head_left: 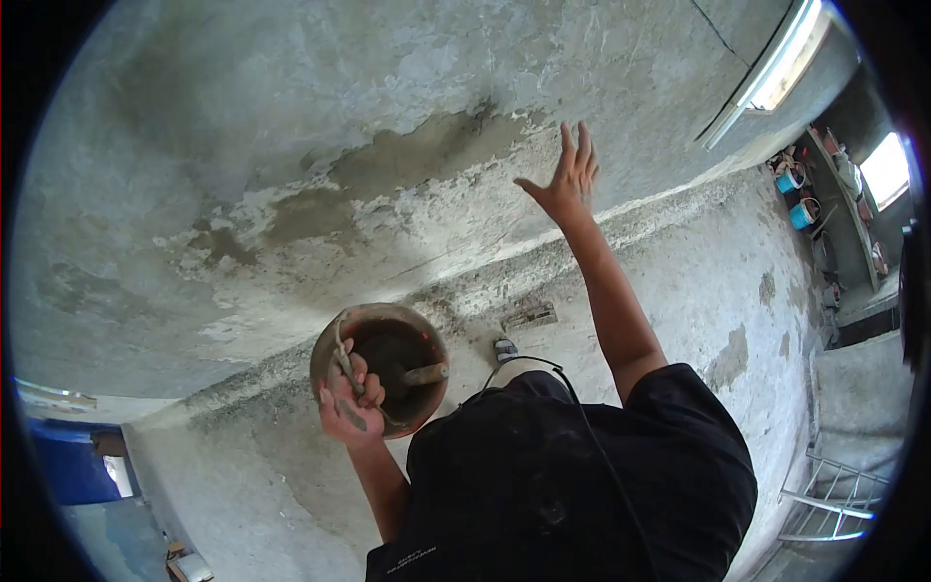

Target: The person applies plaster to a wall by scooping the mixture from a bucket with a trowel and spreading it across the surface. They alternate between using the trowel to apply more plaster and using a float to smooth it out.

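Observation:
My left hand (351,407) is closed round the wire handle of a round bucket (427,339) that hangs beside my left hip. Grey smears mark the palm. Inside the bucket is a dark grey mix, and a tool's handle (427,374) sticks up from it; the tool's lower end is hidden. My right hand (572,182) reaches out toward the wall (388,87) with its fingers spread and holds nothing. Left of that hand, a damp-looking patch (417,155) of darker plaster runs along the wall, above a band of rough, flaking plaster.
A grey block (529,317) lies on the floor near my foot (504,349). Blue buckets (803,213) stand at the far right by a shelf (849,209). A metal ladder-like frame (839,500) is at the lower right. Rubble lines the foot of the wall.

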Available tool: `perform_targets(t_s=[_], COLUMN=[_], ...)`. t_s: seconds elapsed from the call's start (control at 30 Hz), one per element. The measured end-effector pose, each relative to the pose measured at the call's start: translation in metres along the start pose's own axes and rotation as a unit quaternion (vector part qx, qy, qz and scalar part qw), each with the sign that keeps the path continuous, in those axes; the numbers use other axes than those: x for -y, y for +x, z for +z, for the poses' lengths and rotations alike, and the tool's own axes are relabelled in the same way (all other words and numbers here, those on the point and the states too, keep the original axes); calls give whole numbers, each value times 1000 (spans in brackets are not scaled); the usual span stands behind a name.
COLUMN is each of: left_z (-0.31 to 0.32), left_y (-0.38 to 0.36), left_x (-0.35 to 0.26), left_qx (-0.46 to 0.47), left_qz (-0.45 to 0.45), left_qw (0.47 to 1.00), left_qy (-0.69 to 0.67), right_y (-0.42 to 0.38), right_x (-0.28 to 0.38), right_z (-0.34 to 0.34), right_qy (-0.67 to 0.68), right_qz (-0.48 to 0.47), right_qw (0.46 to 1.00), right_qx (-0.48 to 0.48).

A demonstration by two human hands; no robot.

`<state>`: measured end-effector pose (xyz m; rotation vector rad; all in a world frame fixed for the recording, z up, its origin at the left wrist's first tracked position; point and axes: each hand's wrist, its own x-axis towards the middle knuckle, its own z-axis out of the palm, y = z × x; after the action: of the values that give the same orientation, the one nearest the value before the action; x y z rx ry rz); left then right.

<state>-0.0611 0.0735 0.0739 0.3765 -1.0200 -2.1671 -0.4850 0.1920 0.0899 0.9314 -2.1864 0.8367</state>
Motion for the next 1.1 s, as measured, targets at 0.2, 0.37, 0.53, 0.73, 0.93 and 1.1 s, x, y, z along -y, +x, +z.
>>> perform_targets(t_s=[0.2,0.37,0.53,0.73,0.93,1.1], left_z=[15,23,32,35,41,43], left_y=[20,32,52,62,64,60], left_x=[9,22,42,56,56,52], left_qx=[-104,-179,-202,-207,-217,-212], left_qz=[28,78,83,76,84,92], left_qw=[994,981,973,972,971,972], left_qy=[21,-3,-70,-75,-50,-37], right_y=[82,98,98,99,98,101], right_x=[-40,-52,-60,-56,-50,-55], right_z=[90,145,167,169,165,142], right_qy=[-7,39,62,67,75,90], right_qz=[-59,-84,-106,-100,-76,-83], right_qw=[998,993,992,992,993,988], right_qx=[28,69,20,31,48,90])
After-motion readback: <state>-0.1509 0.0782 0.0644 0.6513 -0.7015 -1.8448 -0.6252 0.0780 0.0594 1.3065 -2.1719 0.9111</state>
